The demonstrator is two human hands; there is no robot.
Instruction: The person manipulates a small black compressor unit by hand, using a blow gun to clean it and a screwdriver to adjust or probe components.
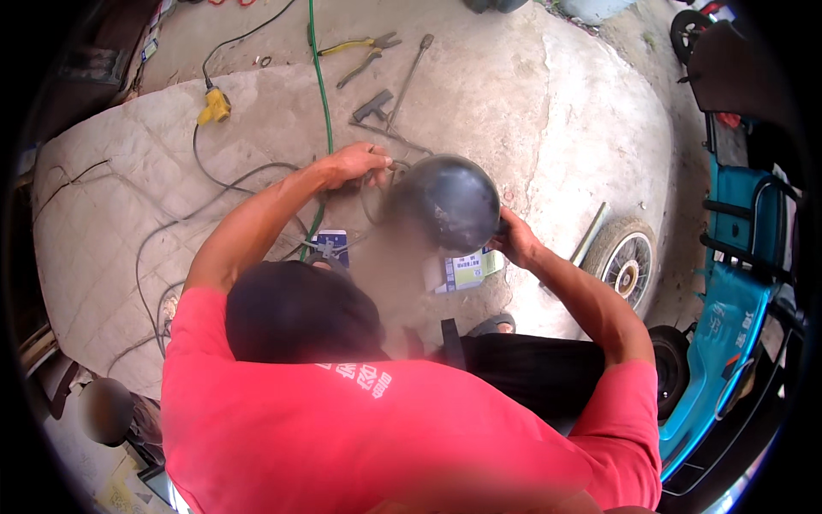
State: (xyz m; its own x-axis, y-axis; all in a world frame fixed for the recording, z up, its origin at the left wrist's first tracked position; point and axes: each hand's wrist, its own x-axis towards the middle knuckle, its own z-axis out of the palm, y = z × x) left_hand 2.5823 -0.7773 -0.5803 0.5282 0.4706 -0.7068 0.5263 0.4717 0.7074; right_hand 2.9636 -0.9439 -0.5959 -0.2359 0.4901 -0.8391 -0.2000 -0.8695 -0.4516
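Observation:
A glossy black, dome-shaped round thing is in front of me, its lower left side blurred. My right hand is closed at its right edge, with some fingers hidden behind it. To its left, my left hand is closed, fingers curled together beside a thin wire-like loop. What those fingers hold, if anything, is too small to make out. Beneath the dome lies a flattened printed carton, and a blue-and-white box is further left.
Beyond my hands lie yellow-handled pliers, a T-handled tool and a long metal rod tool. A green hose and black cable with a yellow connector cross the floor. Right are a spoked wheel and teal vehicle; lower left, another person.

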